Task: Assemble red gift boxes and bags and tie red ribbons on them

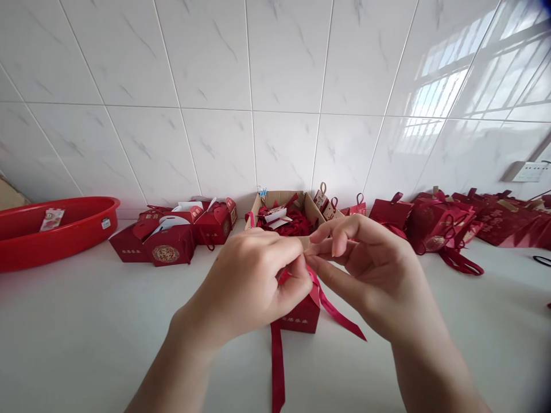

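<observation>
Above a small red gift box (pixel 303 322), my left hand (pixel 253 281) is closed, its thumb and index finger pinched together. My right hand (pixel 370 275) meets it fingertip to fingertip, with thumb and index finger pinching and the other fingers curled loosely. Whatever lies between the fingertips is too small and too covered to name. A dark red ribbon (pixel 278 367) hangs down over the front of the box onto the white table. Another ribbon end, a pinkish red tail (pixel 344 320), slants out to the right. My hands hide the top of the box.
Behind my hands stands an open cardboard box (pixel 318 211) with red ribbons and cards. Several finished-looking red boxes (pixel 172 246) sit at left, beside a red plastic basin (pixel 86 229). Red gift bags (pixel 434 221) line the right side. A tiled wall (pixel 284 74) closes off the back.
</observation>
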The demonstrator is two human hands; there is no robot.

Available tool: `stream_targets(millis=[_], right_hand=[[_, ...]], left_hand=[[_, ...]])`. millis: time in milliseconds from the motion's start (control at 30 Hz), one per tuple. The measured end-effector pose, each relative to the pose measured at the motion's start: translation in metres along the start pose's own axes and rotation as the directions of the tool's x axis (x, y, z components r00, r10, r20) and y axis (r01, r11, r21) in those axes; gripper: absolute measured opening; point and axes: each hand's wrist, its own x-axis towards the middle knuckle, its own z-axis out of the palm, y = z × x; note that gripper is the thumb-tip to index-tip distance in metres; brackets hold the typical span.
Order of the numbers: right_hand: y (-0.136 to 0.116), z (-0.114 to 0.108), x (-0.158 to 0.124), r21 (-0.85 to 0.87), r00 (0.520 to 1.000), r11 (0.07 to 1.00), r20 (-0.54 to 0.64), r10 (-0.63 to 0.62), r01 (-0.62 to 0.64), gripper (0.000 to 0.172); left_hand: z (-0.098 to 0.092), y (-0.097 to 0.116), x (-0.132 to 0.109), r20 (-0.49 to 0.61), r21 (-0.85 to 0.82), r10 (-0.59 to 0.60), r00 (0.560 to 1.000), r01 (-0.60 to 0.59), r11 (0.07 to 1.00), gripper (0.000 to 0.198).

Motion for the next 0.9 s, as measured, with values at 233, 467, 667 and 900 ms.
stream_targets(millis=[233,467,667,900], right_hand=[[0.003,-0.005,0.003,0.044,0.997,0.996,0.016,0.072,-0.072,0.019],[0.02,-0.038,0.02,-0.434,0.991,0.891,-0.055,0.122,-0.134,0.008],[0.038,-0.061,0.027,-0.827,0.818,0.494,0.074,0.57,-0.269,0.016],[0.073,-0.067,0.037,-0.93,0.46,0.326,0.217,0.861,-0.17,0.045]], left_hand=[[0.003,-0.008,0.001,-0.065,0.047,-0.092,0.994,0.095,0.994,0.027],[0.0,-0.05,0.001,0.315,0.186,-0.582,0.75,0.553,0.812,0.031],[0.013,-0.087,-0.005,0.601,0.304,-0.659,0.453,0.633,0.712,0.012],[0.031,-0.086,-0.006,0.801,0.25,-0.507,0.317,0.593,0.766,0.051]])
